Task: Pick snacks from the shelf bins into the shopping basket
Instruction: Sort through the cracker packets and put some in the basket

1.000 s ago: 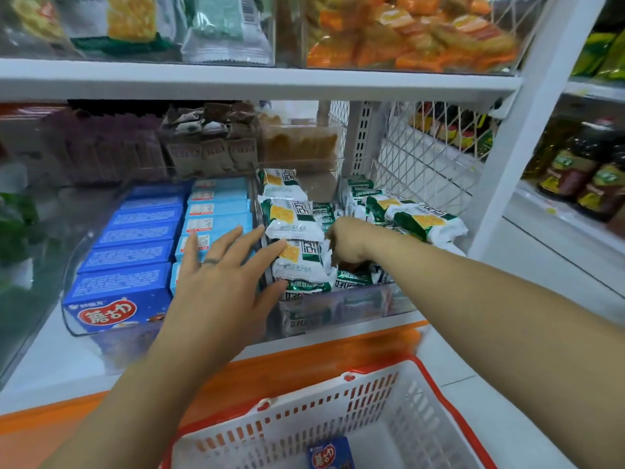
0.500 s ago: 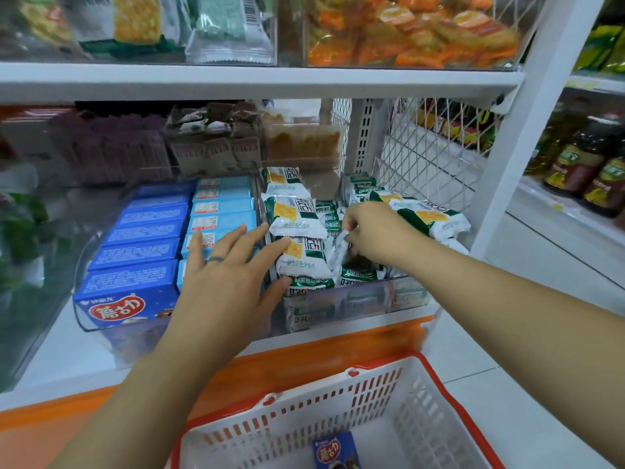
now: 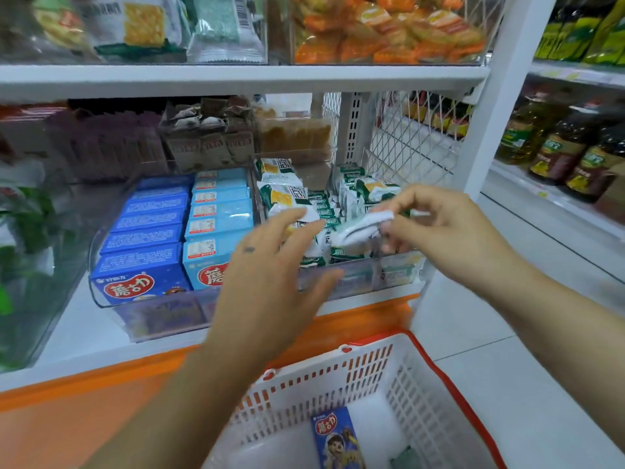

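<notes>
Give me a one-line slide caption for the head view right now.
Mid-pick: right hand pinches a green-and-white snack pack above its bin, open left hand alongside, basket below with a blue box.

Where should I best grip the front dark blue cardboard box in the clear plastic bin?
Come from above. The front dark blue cardboard box sits packed in the clear plastic bin, other boxes close behind and on its right, so mainly its top is free. Probably pinch its top edges, front and back, and lift straight up.

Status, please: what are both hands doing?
Right hand pinches packet over bin. Left hand open, empty. Basket below, way looks open.
</notes>
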The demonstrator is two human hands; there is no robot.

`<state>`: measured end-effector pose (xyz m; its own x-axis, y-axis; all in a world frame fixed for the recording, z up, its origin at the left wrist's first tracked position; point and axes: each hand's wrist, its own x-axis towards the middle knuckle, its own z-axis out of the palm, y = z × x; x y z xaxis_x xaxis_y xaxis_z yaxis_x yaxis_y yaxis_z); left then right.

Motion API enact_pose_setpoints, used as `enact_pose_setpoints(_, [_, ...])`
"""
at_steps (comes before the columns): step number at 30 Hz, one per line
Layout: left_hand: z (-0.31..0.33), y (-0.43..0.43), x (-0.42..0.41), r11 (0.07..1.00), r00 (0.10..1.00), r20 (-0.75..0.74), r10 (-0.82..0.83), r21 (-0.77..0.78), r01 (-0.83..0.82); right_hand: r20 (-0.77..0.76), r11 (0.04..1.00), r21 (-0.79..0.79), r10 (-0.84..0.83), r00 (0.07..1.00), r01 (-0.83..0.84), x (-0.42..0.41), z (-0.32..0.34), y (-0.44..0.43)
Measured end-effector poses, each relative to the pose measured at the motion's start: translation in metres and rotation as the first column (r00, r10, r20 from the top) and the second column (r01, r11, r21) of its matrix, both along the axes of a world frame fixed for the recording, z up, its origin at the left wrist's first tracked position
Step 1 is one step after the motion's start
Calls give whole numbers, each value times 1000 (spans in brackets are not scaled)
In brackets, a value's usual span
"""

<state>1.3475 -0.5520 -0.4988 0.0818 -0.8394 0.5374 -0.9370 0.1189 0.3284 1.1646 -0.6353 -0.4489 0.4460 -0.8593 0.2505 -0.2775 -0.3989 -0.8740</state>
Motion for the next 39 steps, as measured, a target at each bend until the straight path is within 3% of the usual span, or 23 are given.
enact_pose_setpoints(3, [0,14,-34,981,896,-439,-66,133,138,155,970,238,16,988,-53,-7,-24,28])
enact_pose_setpoints(6, [-9,19,-47,946,644,-765,-1,207,248,253,895,439,-38,967,-79,-14,-47,39])
enact_pose_setpoints(9, [-13,21,-51,889,477,-872,110,301,345,238,882,467,-66,969,-55,-17,-61,41])
enact_pose_setpoints(12, [-19,19,-54,875,233,-950,206,285,391,198,888,460,-87,976,-14,-17,-66,41])
enact_pose_setpoints(17, [-22,11,-58,878,-61,-944,325,277,390,230,825,565,-158,960,0,-18,-77,38])
enact_pose_setpoints(19, [-24,9,-59,879,-133,-927,351,277,389,258,809,587,-158,953,-25,-20,-77,38])
enact_pose_setpoints(21, [-23,9,-58,886,-163,-926,342,260,385,249,797,596,-71,966,-95,-23,-75,40])
enact_pose_setpoints(24, [-24,10,-54,904,-197,-932,304,217,369,116,786,595,123,986,-168,-24,-71,43])
enact_pose_setpoints(30, [-24,11,-40,850,-156,-926,343,235,471,242,632,751,3,970,-190,-24,-77,37])
enact_pose_setpoints(32, [-25,13,-34,809,-90,-932,352,254,529,270,607,771,-35,962,-194,-25,-78,35])
enact_pose_setpoints(36, [-27,18,-30,785,171,-940,296,342,517,296,577,792,-80,952,-198,-27,-78,33])
enact_pose_setpoints(39, [-26,19,-29,800,256,-933,255,352,487,303,575,793,-87,949,-200,-28,-78,32])
